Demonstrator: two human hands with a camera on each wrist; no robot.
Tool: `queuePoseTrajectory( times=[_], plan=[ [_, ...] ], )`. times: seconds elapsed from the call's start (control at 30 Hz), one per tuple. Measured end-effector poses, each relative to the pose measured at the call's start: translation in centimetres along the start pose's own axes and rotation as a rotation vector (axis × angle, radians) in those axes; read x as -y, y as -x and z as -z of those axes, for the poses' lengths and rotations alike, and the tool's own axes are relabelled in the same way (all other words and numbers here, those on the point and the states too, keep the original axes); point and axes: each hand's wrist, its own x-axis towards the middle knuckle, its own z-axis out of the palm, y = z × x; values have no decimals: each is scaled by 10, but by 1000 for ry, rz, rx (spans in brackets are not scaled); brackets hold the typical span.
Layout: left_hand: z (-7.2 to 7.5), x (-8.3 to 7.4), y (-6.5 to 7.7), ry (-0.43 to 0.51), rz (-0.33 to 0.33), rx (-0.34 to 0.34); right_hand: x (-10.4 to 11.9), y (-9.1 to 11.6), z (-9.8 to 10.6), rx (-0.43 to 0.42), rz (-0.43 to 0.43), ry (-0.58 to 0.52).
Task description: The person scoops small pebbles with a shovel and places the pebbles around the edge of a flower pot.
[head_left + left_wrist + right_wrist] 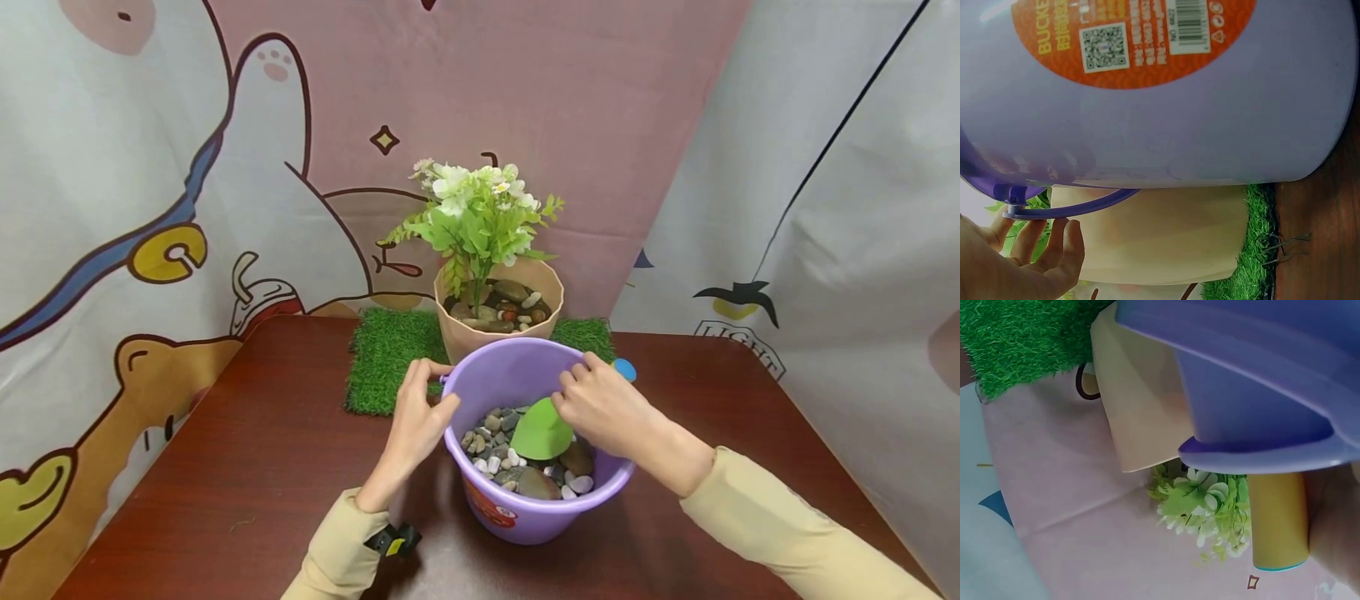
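Observation:
A purple bucket [517, 521] holds grey, brown and white stones [540, 482]. My left hand [420, 412] grips its left rim, the thumb at the edge. In the left wrist view the fingers of that hand bend against the bucket's purple carrying handle [1079, 210], near its pivot. My right hand [607, 408] is over the right rim and grips a toy shovel. The shovel's green blade [543, 430] lies low inside the bucket, over the stones. Its yellow grip [1279, 519], with a blue end, juts out past the hand; the fingers hide the part between.
Right behind the bucket, a beige pot [457, 333] of stones and white flowers [480, 208] stands on a green turf mat [382, 354]. All rest on a dark red-brown wooden table [262, 467]. A printed cloth [600, 108] hangs along the back.

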Motion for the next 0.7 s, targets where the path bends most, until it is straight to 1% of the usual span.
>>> queuePoseTrajectory(
  times=[0.17,0.33,0.43,0.57,0.7],
  plan=[
    [0,0,0,0,-1,3,-3,-1,3,38,8,-30],
    [0,0,0,1,-3,-2,-6,-3,0,36,34,-59],
    [0,0,0,3,0,-1,-6,-4,-5,27,56,-103],
    [0,0,0,7,5,6,-1,-5,-12,25,91,-171],
    [0,1,0,8,1,0,5,-6,-17,41,66,-235]
  ],
)
